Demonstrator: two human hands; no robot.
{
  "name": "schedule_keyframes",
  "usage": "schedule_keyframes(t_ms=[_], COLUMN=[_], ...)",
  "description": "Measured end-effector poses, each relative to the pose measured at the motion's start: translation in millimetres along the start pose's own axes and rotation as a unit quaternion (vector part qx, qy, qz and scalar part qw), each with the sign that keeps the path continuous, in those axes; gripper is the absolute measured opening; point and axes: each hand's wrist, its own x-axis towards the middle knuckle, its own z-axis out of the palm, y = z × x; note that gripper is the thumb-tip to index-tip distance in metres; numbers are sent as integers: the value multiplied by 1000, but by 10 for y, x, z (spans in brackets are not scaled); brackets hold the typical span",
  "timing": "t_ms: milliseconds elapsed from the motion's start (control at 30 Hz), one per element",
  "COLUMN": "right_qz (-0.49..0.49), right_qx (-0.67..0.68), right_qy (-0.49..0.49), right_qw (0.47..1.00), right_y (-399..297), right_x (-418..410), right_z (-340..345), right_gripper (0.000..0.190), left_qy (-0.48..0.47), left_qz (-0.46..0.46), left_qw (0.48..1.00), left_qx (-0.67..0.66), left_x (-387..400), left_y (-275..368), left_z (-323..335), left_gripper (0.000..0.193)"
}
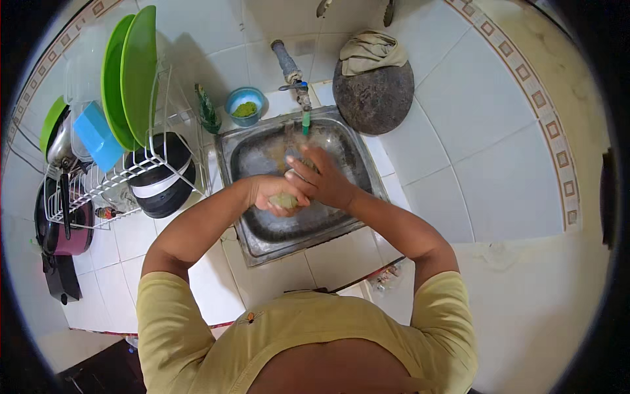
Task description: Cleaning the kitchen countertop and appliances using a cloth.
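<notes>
Over the metal sink (315, 221), my left hand (279, 194) is closed around a pale greenish, rounded object (283, 200), whose exact kind I cannot tell. My right hand (322, 180) lies against the same object's upper part, fingers bent and touching my left hand. Its fingers partly hide what is held. Just above the hands is the green spout end (306, 123) of the tap (295, 86), which has a blue lever. Whether water runs is blurred.
Behind the sink stand a blue bowl (245, 106) with a green scouring pad and a green bottle-like container (207, 111). A dark round board (374, 98) with a folded cloth (371, 51) leans at the right. A white dish rack (162, 160) holds green plates (139, 79) at the left.
</notes>
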Motion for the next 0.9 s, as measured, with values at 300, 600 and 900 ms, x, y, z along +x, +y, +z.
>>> schedule_keyframes(t_ms=[300,600,900], right_qz=[54,300,518], right_qx=[-9,93,299], right_qy=[-169,-289,-167], right_qw=[984,904,784], right_y=[37,27,-58], right_x=[104,158,110], right_z=[-77,97,174], right_gripper=[17,21,30], left_qy=[295,478,441], left_qz=[89,44,188], left_qw=[895,603,417], left_qx=[323,637,772], left_x=[-75,47,118], left_y=[171,164,296], left_z=[505,312,-30], left_gripper=[22,27,28])
